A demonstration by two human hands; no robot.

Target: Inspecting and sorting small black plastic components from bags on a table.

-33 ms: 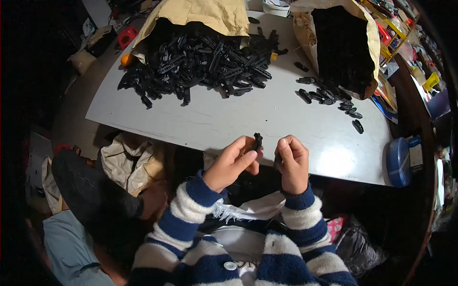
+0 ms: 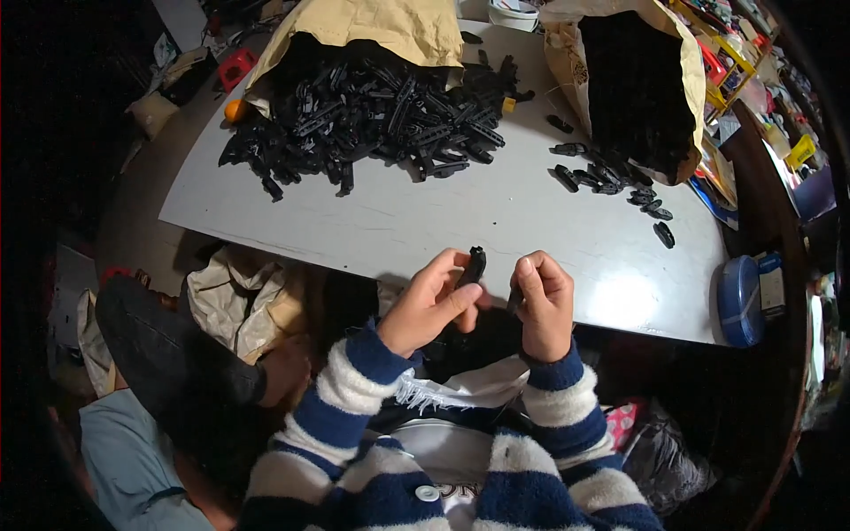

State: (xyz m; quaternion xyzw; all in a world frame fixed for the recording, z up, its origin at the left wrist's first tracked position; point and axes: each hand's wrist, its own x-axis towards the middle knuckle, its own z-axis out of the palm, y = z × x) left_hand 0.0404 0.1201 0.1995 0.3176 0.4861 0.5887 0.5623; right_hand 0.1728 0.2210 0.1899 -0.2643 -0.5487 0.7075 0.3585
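My left hand [image 2: 436,299] pinches a small black plastic part [image 2: 476,264] between thumb and fingers, its upper end poking out above the fingertips. Beside it, a little apart, my right hand [image 2: 544,301] is closed, thumb against bent fingers. A dark thin thing [image 2: 514,297] shows at its left side; its kind is mostly hidden by the fingers. Both hands are over the table's near edge. Beyond them lies a large heap of long black plastic parts [image 2: 390,119], spilling out of a brown paper sack [image 2: 381,31].
At the far right an open sack [image 2: 567,66] with a dark inside lies by several smaller black pieces [image 2: 606,177]. A blue round case [image 2: 740,301] stands at the table's right end. An orange ball-like thing [image 2: 235,111] sits left. Another person's dark-clad leg [image 2: 168,345] is at lower left.
The black part in my left hand has turned and shifted slightly, and the fingers around it have moved a little. My right hand has stayed almost still.
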